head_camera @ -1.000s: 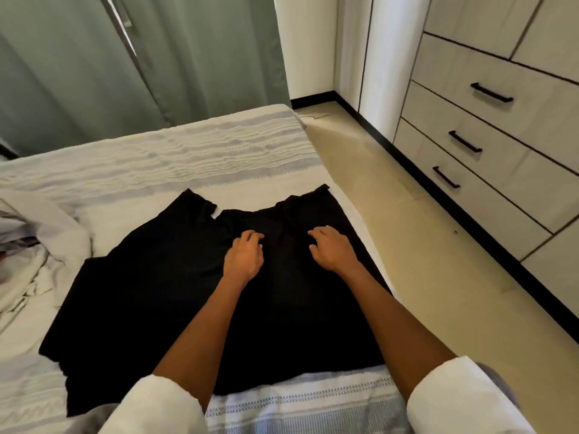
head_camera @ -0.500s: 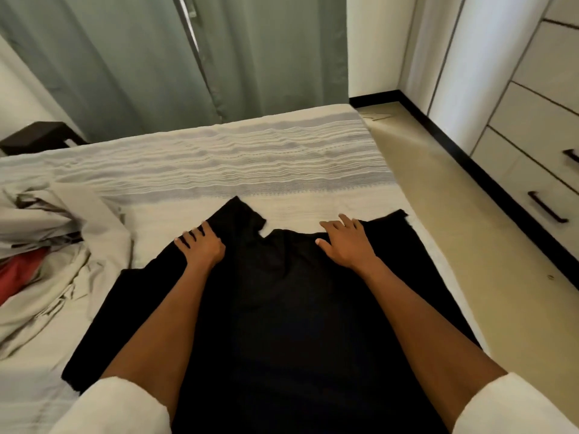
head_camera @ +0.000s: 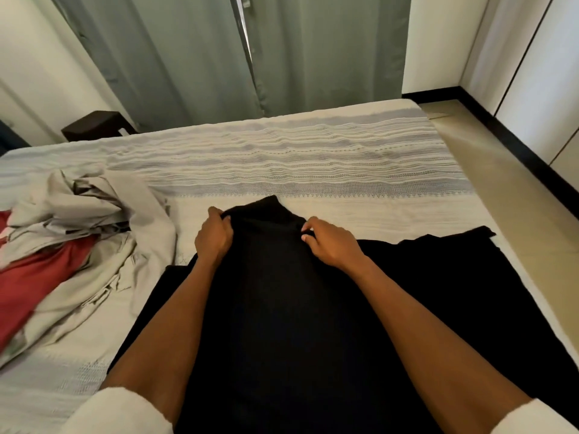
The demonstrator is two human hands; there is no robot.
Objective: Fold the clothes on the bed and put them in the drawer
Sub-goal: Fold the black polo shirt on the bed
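Black garment (head_camera: 282, 324) lay spread on the bed (head_camera: 313, 170) before me; my left hand (head_camera: 214, 236) and right hand (head_camera: 329, 242) each pinched its far edge. Beyond, to the left, sat a grey and red clothes pile (head_camera: 72, 245), then green curtains (head_camera: 219, 54).

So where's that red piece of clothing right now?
In the head view, the red garment lies at the bed's left edge, half buried under crumpled beige clothes, left of the black garment.

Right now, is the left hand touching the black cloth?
Touching. The head view shows the left hand with fingers curled around the black cloth's far edge.
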